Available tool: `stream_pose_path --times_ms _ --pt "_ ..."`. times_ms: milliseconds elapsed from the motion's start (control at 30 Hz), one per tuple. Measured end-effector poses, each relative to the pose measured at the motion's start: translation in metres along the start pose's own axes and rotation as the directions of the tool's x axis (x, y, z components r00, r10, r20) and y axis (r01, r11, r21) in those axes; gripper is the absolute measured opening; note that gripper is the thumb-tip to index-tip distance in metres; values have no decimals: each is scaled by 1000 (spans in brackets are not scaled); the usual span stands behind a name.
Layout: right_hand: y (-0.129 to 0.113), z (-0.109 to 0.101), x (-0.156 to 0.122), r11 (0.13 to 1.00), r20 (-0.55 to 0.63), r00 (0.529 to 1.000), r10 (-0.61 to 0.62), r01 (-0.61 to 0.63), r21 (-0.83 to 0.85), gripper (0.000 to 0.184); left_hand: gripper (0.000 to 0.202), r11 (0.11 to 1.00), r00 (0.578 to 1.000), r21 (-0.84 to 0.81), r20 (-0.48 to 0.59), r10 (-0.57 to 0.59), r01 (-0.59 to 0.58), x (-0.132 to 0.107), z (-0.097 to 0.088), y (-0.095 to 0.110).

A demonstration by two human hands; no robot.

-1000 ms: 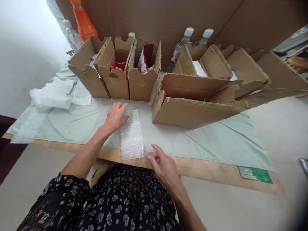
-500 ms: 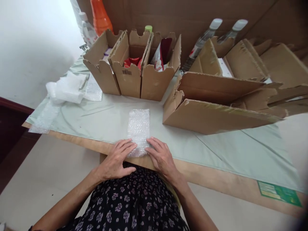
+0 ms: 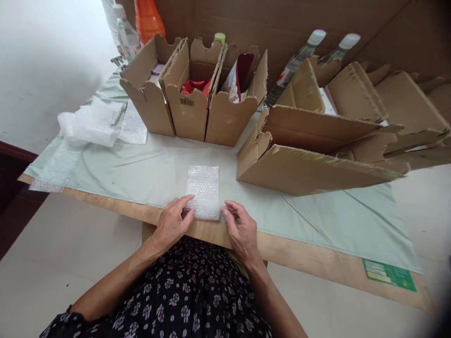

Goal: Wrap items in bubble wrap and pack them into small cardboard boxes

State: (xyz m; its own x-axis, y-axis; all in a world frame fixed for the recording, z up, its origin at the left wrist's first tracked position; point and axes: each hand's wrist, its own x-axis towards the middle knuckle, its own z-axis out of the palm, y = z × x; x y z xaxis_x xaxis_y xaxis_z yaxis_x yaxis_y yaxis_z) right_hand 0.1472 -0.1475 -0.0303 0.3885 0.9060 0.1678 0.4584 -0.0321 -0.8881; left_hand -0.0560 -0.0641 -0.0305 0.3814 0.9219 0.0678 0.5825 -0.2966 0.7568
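A small bubble-wrap pouch (image 3: 203,190) lies on the pale green sheet (image 3: 148,173) near the table's front edge. My left hand (image 3: 171,223) pinches its near left corner. At the near right corner my right hand (image 3: 240,229) does the same, fingers curled. The pouch's near end looks lifted or folded up between the two hands.
Three open cardboard boxes (image 3: 192,101) with packets stand behind the pouch. A long low cardboard box (image 3: 310,166) lies to the right, more boxes and bottles (image 3: 294,65) behind it. Loose bubble wrap (image 3: 88,124) is piled at the left. A green label (image 3: 389,274) is on the wooden edge.
My left hand came back from the pouch's far end to its near left corner. Both hands went from lying flat to pinching the near end, which now looks shorter.
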Motion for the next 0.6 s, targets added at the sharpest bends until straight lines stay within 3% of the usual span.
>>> stream_pose_path --times_ms 100,167,233,300,400,533,600 --pt "-4 -4 -6 951 -17 959 -284 280 -131 21 46 1000 1000 20 14 -15 14 1 1 -2" --pt "-5 -4 -9 873 90 895 -437 446 -198 27 48 999 1000 50 14 -8 7 1 1 -3" --pt "-4 0 -8 798 223 841 -492 539 -270 29 48 996 1000 86 3 11 -11 1 3 -4" --pt "-1 6 -5 747 323 813 -484 576 -331 29 48 992 999 124 -14 37 -35 1 4 -4" --pt "6 15 2 730 339 813 -473 577 -366 28 44 976 987 171 -66 149 -136 -1 -1 -2" --pt "5 15 8 794 308 840 -446 531 -297 27 42 901 919 220 -46 392 -373 -7 -14 2" --pt "2 13 11 854 305 869 -390 465 -234 25 35 882 898 186 7 439 -433 -9 -19 2"
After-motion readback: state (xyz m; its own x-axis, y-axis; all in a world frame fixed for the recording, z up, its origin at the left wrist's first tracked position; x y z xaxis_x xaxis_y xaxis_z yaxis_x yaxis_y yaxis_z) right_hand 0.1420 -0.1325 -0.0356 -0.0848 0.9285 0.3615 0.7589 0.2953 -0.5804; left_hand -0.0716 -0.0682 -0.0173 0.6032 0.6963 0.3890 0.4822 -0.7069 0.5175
